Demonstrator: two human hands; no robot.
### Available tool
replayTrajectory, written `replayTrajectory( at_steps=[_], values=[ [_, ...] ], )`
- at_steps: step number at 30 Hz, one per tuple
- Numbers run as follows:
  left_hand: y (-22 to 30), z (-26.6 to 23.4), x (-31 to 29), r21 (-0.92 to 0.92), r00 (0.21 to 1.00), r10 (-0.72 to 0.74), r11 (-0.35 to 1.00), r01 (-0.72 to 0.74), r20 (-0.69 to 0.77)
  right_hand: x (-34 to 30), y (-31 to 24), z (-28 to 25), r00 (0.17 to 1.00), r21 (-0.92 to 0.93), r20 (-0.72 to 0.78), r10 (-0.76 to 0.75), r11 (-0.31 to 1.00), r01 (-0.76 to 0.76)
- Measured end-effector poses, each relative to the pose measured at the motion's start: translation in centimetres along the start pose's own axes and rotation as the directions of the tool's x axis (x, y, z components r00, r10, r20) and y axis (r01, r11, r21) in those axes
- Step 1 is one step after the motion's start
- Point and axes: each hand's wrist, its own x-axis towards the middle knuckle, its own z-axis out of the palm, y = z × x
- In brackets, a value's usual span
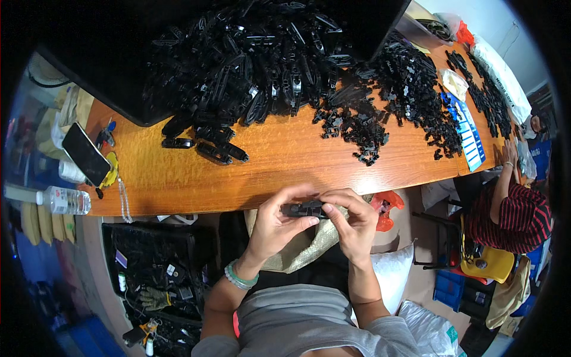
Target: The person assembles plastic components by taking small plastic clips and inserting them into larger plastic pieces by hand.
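Observation:
My left hand (pixel 276 223) grips one end of a small black plastic part (pixel 304 209) just off the table's front edge. From the other side my right hand (pixel 352 221) pinches the same part, thumb and fingers at its right end. On the wooden table (pixel 285 149) ahead lies a big heap of long black plastic parts (pixel 256 65), spilling from a dark bin. A few of these parts (pixel 214 146) lie loose at the heap's near side. Small black clips (pixel 357 128) are scattered right of them, beside a larger pile of small black pieces (pixel 410 77).
At the table's left stand a phone (pixel 86 153) and a clear water bottle (pixel 63 200). A blue-and-white box (pixel 467 131) lies to the right. A person in a striped shirt (pixel 514 217) sits at the far right. A woven sack (pixel 303 247) hangs below my hands.

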Motion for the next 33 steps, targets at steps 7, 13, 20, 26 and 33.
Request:
replayTrajectory(
  at_steps=[7, 13, 20, 26, 33],
  values=[
    [0.0, -0.7, -0.5, 0.024, 0.992, -0.124, 0.992, 0.125, -0.011, 0.3, 0.3, 0.1, 0.961, -0.342, 0.097, -0.260, 0.898, 0.278],
    [0.1, -0.9, -0.3, -0.019, 0.985, -0.139, 0.990, 0.138, -0.104, 0.5, 0.3, 0.1, 0.882, -0.505, 0.190, -0.431, 0.728, 0.464],
    [0.2, -1.0, -0.1, 0.183, 0.994, -0.018, 0.982, 0.038, -0.110, 0.0, 0.4, 0.2, 0.995, -0.272, 0.076, -0.069, 0.958, 0.087],
    [1.4, -2.3, -0.3, 0.237, 0.992, -0.120, 0.965, 0.112, 0.021, 0.5, 0.7, -1.7, 0.957, -0.134, 0.265, 0.122, 0.987, -0.089],
    [3.1, -9.6, 1.7, 0.987, 0.826, 0.541, 0.102, 0.125, -0.161, 2.1, 2.0, -3.1, 0.996, -0.357, 0.093, -0.013, 0.933, 0.045]
  ],
)
